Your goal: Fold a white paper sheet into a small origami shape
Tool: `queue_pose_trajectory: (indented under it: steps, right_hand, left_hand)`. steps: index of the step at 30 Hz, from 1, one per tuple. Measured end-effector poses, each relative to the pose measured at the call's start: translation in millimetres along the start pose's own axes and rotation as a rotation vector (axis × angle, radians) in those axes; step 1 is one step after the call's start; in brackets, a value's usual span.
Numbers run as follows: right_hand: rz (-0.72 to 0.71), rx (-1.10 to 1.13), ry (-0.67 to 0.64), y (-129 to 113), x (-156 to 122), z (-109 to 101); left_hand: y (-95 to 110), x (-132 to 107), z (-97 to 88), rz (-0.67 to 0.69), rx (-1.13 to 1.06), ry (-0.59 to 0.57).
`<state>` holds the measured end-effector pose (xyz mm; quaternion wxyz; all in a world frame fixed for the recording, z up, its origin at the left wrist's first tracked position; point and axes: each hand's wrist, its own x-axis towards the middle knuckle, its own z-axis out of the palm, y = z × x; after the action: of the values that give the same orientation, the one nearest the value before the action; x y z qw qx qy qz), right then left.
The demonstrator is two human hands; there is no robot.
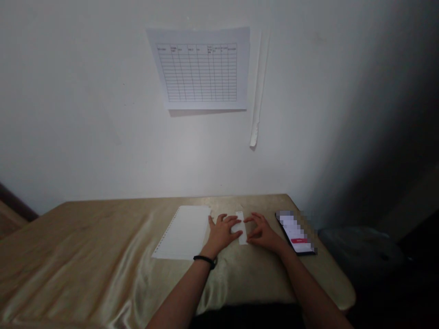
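Note:
A narrow white strip of paper (243, 236) lies lengthwise on the cloth-covered table, between my two hands. My left hand (223, 233) rests at its left side, fingers spread, with the fingertips and thumb at the strip's left edge. On the other side my right hand (262, 233) is curved with its fingers apart, the index finger and thumb at the strip's right edge. To the left of my left hand lies a white loose-leaf sheet (181, 233) with a row of punched holes along its left edge. A black band circles my left wrist.
A phone (297, 233) with a lit, partly blurred screen lies right of my right hand. The gold satin tablecloth (103, 256) is wrinkled at left. A printed table sheet (202, 68) and a loose white strip (258, 91) hang on the wall (103, 137) behind.

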<state>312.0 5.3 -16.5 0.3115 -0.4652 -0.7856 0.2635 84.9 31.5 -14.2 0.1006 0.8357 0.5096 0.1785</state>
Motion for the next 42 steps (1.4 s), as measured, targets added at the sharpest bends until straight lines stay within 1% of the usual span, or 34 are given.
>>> queue_pose_trajectory:
  steps: [2,4,8,10,15,18,21,23,25,29,31,33,37,42]
  right_hand:
    - [-0.007,0.023,-0.036,-1,0,-1]
    - [0.001,0.033,-0.045,0,0,-1]
    - [0.042,0.024,0.039,1,1,2]
    - [0.039,0.033,0.054,1,0,2]
    - [-0.005,0.074,-0.009,-2,0,-1]
    - [-0.005,0.08,-0.041,-3,0,-2]
    - [0.006,0.066,-0.046,-3,0,-2]
    - [0.016,0.059,-0.024,-1,1,-1]
    - [0.037,0.056,0.036,2,1,2]
    - [0.118,-0.002,0.251,9,5,10]
    - [0.158,-0.057,0.319,10,7,13]
    - [0.169,-0.113,0.323,9,8,16]
    - [0.139,-0.192,0.262,4,8,18]
    - [0.143,-0.193,0.225,1,8,17]
  left_hand:
    - [0,0,0.1,0.003,-0.009,0.002]
    - [0,0,-0.1,0.007,-0.014,0.002]
    - [0,0,-0.8,0.001,-0.007,-0.001]
    - [0,0,-1.1,-0.002,-0.006,0.001]
    - [1,-1,-2.0,-0.002,0.007,-0.002]
    - [2,-1,-2.6,-0.005,0.016,-0.006]
    - [2,-1,-3.0,-0.002,0.019,-0.011]
    - [1,0,-3.1,0.003,0.009,-0.017]
    - [0,0,-3.1,0.007,-0.005,-0.018]
    - [1,0,-3.5,0.005,-0.013,-0.015]
    - [2,-1,-3.7,0.006,-0.005,-0.015]
    - [3,-1,-3.4,0.003,0.01,0.001]
    - [4,-1,-1.3,-0.023,0.057,0.041]
    - [5,-1,-1.3,-0.03,0.1,0.034]
